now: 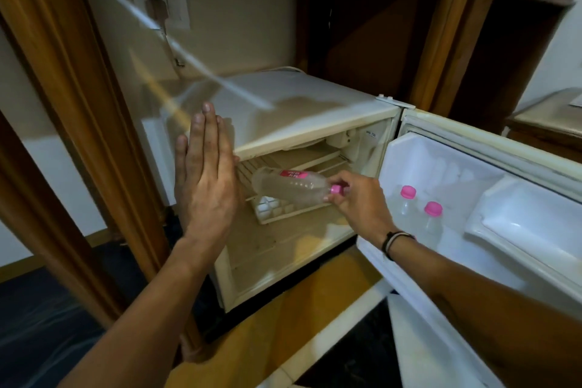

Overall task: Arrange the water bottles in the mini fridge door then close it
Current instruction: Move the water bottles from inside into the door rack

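A clear plastic water bottle with a pink cap (291, 187) is pinched at its cap by the right hand (356, 203), held horizontal for removal from the cream mini fridge (315, 116). The left hand (206, 179) is held flat, its grip empty. Two pink-capped bottles (419, 214) are seated upright in the white door shelf (472, 261).

Fridge top (302, 104): off-white painted metal, smooth w/ dull sheen; door liner (447, 167) white moulded plastic, glossy. Held bottle (293, 187) clear plastic, ribbed, pink paper-look label, pink matt plastic cap (336, 189). Cabinet frame (78, 88) varnished wood, semi-gloss; inner shelf (296, 161) white-coated wire.
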The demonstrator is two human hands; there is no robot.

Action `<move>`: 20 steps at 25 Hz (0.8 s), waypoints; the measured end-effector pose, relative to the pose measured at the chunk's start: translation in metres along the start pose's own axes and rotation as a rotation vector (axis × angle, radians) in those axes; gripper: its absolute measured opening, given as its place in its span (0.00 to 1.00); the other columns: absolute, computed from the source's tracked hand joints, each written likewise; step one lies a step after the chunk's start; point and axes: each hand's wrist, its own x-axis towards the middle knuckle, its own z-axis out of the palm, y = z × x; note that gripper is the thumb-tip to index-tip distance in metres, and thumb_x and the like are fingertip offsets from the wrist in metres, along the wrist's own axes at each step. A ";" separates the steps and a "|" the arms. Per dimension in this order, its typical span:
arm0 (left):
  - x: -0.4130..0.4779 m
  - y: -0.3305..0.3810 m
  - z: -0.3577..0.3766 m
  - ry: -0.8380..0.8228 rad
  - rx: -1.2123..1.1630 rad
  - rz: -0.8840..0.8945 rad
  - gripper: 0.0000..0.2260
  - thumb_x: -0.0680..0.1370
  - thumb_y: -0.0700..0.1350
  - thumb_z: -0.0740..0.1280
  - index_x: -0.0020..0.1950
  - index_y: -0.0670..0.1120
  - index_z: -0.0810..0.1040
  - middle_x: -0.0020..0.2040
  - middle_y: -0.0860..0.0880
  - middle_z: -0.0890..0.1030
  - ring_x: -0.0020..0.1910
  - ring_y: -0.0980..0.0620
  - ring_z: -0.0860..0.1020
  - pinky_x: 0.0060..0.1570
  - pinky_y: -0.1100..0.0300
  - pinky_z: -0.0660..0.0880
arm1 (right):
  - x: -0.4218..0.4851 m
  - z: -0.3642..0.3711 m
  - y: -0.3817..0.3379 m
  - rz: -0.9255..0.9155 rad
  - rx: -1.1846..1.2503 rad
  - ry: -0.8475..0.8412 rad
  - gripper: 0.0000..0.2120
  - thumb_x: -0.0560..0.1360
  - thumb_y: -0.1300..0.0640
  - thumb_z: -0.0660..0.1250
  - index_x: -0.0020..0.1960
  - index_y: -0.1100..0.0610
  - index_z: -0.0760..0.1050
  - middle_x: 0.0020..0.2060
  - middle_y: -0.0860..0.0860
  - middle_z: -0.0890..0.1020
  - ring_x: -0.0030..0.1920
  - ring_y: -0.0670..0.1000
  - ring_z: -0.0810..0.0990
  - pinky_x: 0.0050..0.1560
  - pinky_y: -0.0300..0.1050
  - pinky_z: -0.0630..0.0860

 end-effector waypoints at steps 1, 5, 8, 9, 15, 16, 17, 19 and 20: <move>0.001 0.001 -0.002 -0.014 -0.024 -0.012 0.34 0.90 0.41 0.63 0.88 0.39 0.45 0.85 0.33 0.69 0.89 0.55 0.31 0.88 0.56 0.35 | -0.004 -0.021 0.000 -0.030 -0.026 0.036 0.12 0.73 0.57 0.79 0.55 0.52 0.85 0.47 0.46 0.86 0.47 0.46 0.84 0.54 0.44 0.82; -0.002 0.003 -0.001 -0.096 -0.102 -0.091 0.31 0.92 0.45 0.55 0.91 0.45 0.42 0.90 0.39 0.57 0.89 0.56 0.32 0.87 0.57 0.31 | -0.024 -0.092 -0.010 -0.168 -0.353 -0.075 0.12 0.76 0.58 0.76 0.58 0.53 0.85 0.52 0.48 0.87 0.51 0.50 0.84 0.52 0.40 0.77; -0.004 0.002 0.011 -0.180 -0.119 -0.153 0.31 0.93 0.49 0.49 0.91 0.49 0.35 0.92 0.47 0.42 0.89 0.56 0.32 0.86 0.57 0.28 | -0.039 -0.131 -0.013 -0.167 -0.573 -0.252 0.12 0.76 0.63 0.73 0.58 0.54 0.85 0.50 0.50 0.88 0.50 0.52 0.85 0.49 0.43 0.78; -0.005 0.003 0.016 -0.178 -0.117 -0.180 0.30 0.93 0.50 0.48 0.91 0.49 0.35 0.92 0.49 0.39 0.90 0.55 0.33 0.85 0.57 0.27 | -0.040 -0.142 -0.014 -0.157 -0.629 -0.298 0.13 0.75 0.65 0.72 0.58 0.54 0.85 0.50 0.51 0.88 0.49 0.52 0.86 0.50 0.45 0.80; -0.008 0.009 0.028 -0.157 -0.178 -0.299 0.30 0.92 0.55 0.44 0.91 0.52 0.35 0.92 0.51 0.39 0.90 0.53 0.34 0.89 0.46 0.38 | -0.048 -0.160 -0.012 -0.130 -0.955 -0.418 0.12 0.78 0.65 0.67 0.59 0.55 0.81 0.51 0.55 0.82 0.45 0.56 0.79 0.45 0.48 0.78; -0.010 0.012 0.029 -0.146 -0.208 -0.293 0.30 0.92 0.55 0.44 0.92 0.52 0.35 0.92 0.51 0.39 0.90 0.53 0.34 0.89 0.42 0.44 | -0.051 -0.156 -0.012 -0.120 -0.995 -0.435 0.11 0.79 0.66 0.65 0.59 0.56 0.79 0.49 0.55 0.80 0.44 0.57 0.77 0.43 0.47 0.73; -0.011 0.013 0.027 -0.138 -0.226 -0.291 0.30 0.92 0.55 0.45 0.92 0.52 0.36 0.92 0.52 0.38 0.90 0.53 0.34 0.89 0.38 0.50 | -0.054 -0.150 -0.011 -0.108 -1.027 -0.453 0.11 0.80 0.67 0.63 0.59 0.57 0.77 0.47 0.55 0.77 0.45 0.58 0.78 0.43 0.46 0.70; -0.009 0.011 0.025 -0.147 -0.232 -0.297 0.30 0.92 0.54 0.47 0.92 0.53 0.36 0.92 0.53 0.38 0.89 0.55 0.33 0.88 0.36 0.53 | -0.051 -0.135 -0.008 -0.090 -1.078 -0.458 0.13 0.81 0.66 0.62 0.63 0.57 0.75 0.51 0.56 0.78 0.52 0.60 0.81 0.45 0.46 0.69; -0.011 0.007 0.025 -0.141 -0.233 -0.279 0.31 0.92 0.54 0.48 0.92 0.52 0.37 0.92 0.52 0.39 0.89 0.55 0.33 0.89 0.38 0.50 | -0.047 -0.128 -0.007 -0.076 -1.103 -0.455 0.14 0.81 0.65 0.62 0.65 0.58 0.74 0.55 0.57 0.79 0.55 0.60 0.81 0.48 0.47 0.71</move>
